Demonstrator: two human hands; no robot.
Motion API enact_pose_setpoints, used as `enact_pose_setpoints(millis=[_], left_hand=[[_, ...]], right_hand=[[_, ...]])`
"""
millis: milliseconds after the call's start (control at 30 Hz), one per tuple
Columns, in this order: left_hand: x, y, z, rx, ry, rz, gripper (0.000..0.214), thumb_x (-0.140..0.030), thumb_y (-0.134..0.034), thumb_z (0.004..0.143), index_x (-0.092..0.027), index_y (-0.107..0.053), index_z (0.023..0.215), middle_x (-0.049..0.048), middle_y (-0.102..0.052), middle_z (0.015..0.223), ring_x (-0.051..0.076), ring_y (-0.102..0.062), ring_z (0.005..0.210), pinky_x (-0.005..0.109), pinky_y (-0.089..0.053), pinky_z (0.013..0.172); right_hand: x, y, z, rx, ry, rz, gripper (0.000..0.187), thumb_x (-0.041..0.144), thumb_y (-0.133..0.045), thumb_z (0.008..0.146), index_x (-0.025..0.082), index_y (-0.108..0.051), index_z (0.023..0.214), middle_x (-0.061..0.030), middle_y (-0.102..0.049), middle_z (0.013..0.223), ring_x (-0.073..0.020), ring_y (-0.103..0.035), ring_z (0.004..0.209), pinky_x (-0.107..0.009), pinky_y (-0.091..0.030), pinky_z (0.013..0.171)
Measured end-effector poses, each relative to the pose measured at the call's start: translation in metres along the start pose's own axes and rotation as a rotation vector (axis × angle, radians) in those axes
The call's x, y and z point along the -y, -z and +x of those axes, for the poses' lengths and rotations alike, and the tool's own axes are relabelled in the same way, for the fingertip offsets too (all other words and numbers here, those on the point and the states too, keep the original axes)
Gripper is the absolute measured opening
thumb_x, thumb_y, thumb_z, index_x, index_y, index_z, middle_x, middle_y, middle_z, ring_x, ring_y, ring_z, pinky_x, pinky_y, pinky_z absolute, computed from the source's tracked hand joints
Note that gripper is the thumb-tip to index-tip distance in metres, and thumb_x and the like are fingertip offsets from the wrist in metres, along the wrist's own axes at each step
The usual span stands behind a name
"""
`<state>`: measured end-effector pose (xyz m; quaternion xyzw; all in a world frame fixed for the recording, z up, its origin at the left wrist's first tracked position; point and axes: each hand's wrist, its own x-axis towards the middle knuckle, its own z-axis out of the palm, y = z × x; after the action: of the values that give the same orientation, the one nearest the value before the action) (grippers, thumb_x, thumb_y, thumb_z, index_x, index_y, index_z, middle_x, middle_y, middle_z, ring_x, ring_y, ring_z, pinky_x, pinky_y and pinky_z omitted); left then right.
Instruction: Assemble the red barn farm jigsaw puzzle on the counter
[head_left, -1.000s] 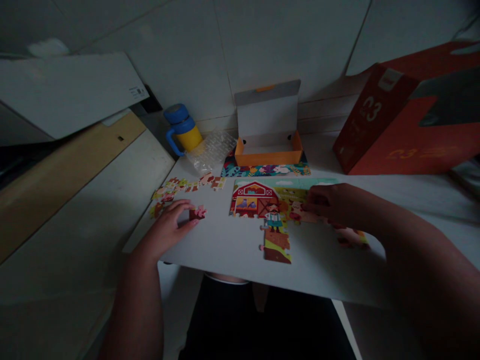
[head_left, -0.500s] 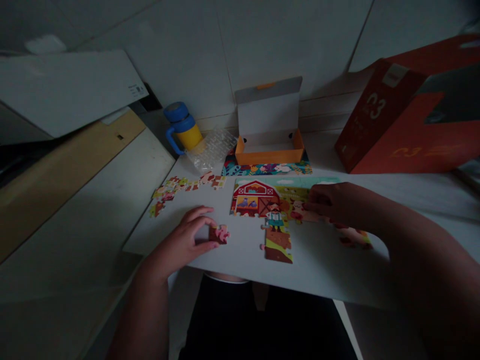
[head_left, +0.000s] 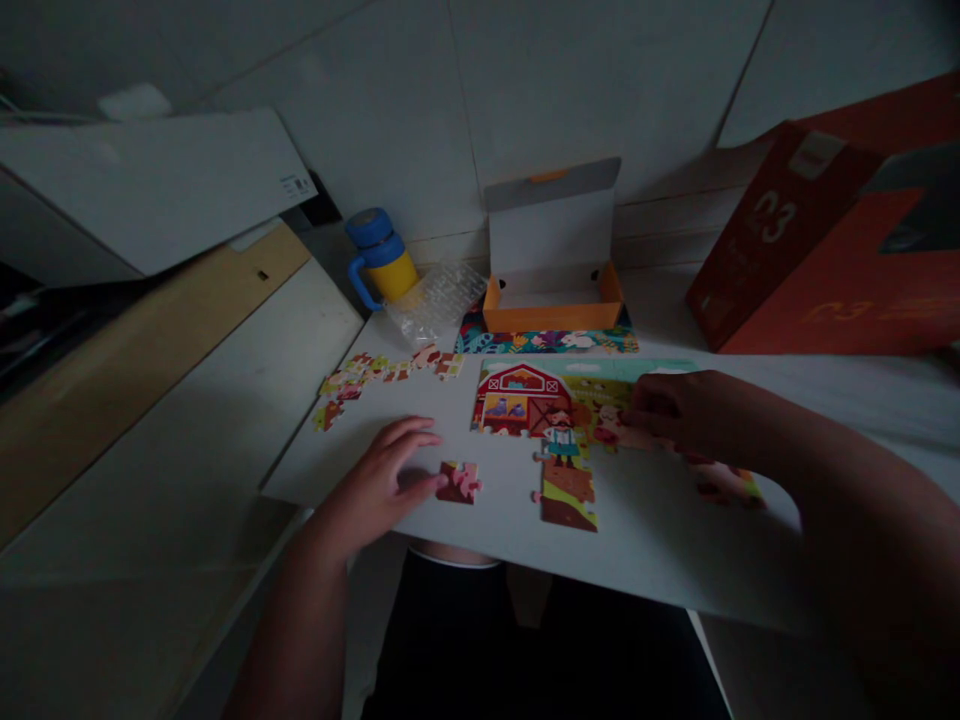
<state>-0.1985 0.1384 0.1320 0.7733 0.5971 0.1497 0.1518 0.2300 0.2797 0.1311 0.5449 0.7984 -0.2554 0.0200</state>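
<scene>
On the table lies a puzzle piece with a pink pig (head_left: 459, 483). The thumb of my left hand (head_left: 379, 485) reaches its left edge, while the other fingers are spread above and to the left. A partly joined farm puzzle (head_left: 517, 395) shows a red barn, a farmer and a cow, with brown and green pieces running down toward me. My right hand (head_left: 679, 405) is closed at the cow part, fingertips pinched on a puzzle piece that they mostly hide. More joined puzzle parts (head_left: 724, 480) show below my right wrist.
Several loose puzzle pieces (head_left: 360, 375) lie at the table's left. Behind are a blue and yellow mug (head_left: 390, 262), clear plastic wrap (head_left: 442, 300) and an opened orange box (head_left: 553, 318) on a patterned lid. A large red box (head_left: 817, 260) stands at right, stacked cartons (head_left: 150, 190) at left.
The view has shifted slightly, moving everything to the right. My left index finger has come away from the pig piece, leaving the thumb at its edge. My right hand stays at the cow.
</scene>
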Motion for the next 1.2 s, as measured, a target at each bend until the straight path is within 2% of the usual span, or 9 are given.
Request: enact_pose_setpoints(millis=[100,200,267,367,600,733,833,1033,1200], left_hand=[[0.041,0.011,0.010,-0.194,0.150,0.170,0.039,-0.048,-0.057,0.107,-0.020,-0.069,0.132,0.0160,-0.067,0.147,0.033,-0.059,0.146,0.054,-0.044,0.130],[0.088,0.025,0.020,-0.285,0.285,0.364,0.047,-0.046,-0.052,0.104,-0.013,-0.067,0.133,0.0231,-0.070,0.144,0.039,-0.062,0.141,0.057,-0.042,0.129],[0.111,0.032,0.025,-0.261,0.332,0.411,0.050,-0.045,-0.048,0.102,-0.011,-0.068,0.133,0.0234,-0.073,0.140,0.039,-0.067,0.135,0.057,-0.044,0.126],[0.128,0.036,0.029,-0.204,0.347,0.426,0.054,-0.047,-0.045,0.101,-0.010,-0.069,0.133,0.0247,-0.073,0.138,0.038,-0.069,0.130,0.055,-0.047,0.124],[0.115,0.031,0.024,-0.261,0.329,0.329,0.046,-0.050,-0.052,0.100,-0.016,-0.071,0.125,0.0181,-0.076,0.132,0.035,-0.068,0.127,0.051,-0.051,0.119],[0.098,0.030,0.016,-0.196,0.308,0.219,0.036,-0.049,-0.056,0.098,-0.020,-0.073,0.111,0.0121,-0.078,0.119,0.030,-0.072,0.112,0.044,-0.055,0.110],[0.091,0.031,0.012,-0.181,0.273,0.208,0.035,-0.050,-0.058,0.098,-0.021,-0.072,0.110,0.0121,-0.076,0.119,0.030,-0.071,0.115,0.045,-0.053,0.112],[0.101,0.037,0.018,-0.175,0.340,0.291,0.051,-0.063,-0.060,0.092,-0.017,-0.072,0.112,0.0174,-0.071,0.124,0.037,-0.066,0.126,0.051,-0.050,0.117],[0.104,0.044,0.025,-0.169,0.410,0.205,0.057,-0.072,-0.065,0.084,-0.019,-0.073,0.104,0.0139,-0.072,0.115,0.033,-0.071,0.106,0.045,-0.056,0.098]], right_hand=[[-0.002,0.000,0.001,-0.017,0.019,0.007,0.031,0.052,-0.060,0.101,0.025,-0.068,0.089,-0.0048,-0.075,0.073,-0.0200,-0.066,0.056,-0.032,-0.041,0.058],[-0.004,-0.001,0.001,-0.015,0.019,0.004,0.033,0.056,-0.061,0.101,0.025,-0.068,0.090,-0.0043,-0.074,0.072,-0.0198,-0.064,0.054,-0.032,-0.040,0.057],[-0.004,-0.001,0.001,-0.014,0.012,-0.002,0.032,0.056,-0.061,0.100,0.025,-0.068,0.092,-0.0037,-0.073,0.071,-0.0198,-0.064,0.054,-0.032,-0.040,0.056],[-0.001,0.001,0.000,-0.026,0.003,-0.010,0.029,0.052,-0.063,0.099,0.025,-0.070,0.092,-0.0035,-0.074,0.074,-0.0195,-0.065,0.056,-0.032,-0.041,0.058],[0.002,0.002,-0.001,-0.030,0.012,-0.006,0.029,0.050,-0.061,0.099,0.024,-0.070,0.090,-0.0046,-0.075,0.075,-0.0193,-0.064,0.057,-0.032,-0.040,0.057],[0.002,0.002,-0.002,-0.018,0.012,-0.003,0.028,0.050,-0.062,0.099,0.024,-0.069,0.091,-0.0050,-0.075,0.075,-0.0196,-0.064,0.056,-0.032,-0.040,0.058],[0.002,0.003,-0.002,-0.016,0.006,-0.021,0.028,0.050,-0.062,0.100,0.024,-0.069,0.093,-0.0054,-0.075,0.077,-0.0195,-0.064,0.056,-0.032,-0.040,0.058],[0.003,0.004,-0.001,0.009,-0.020,-0.022,0.026,0.048,-0.061,0.101,0.025,-0.070,0.097,-0.0059,-0.078,0.082,-0.0195,-0.067,0.060,-0.031,-0.042,0.058],[0.002,0.003,0.000,-0.004,0.005,-0.054,0.024,0.045,-0.061,0.101,0.024,-0.071,0.097,-0.0067,-0.079,0.085,-0.0191,-0.068,0.063,-0.030,-0.043,0.059]])
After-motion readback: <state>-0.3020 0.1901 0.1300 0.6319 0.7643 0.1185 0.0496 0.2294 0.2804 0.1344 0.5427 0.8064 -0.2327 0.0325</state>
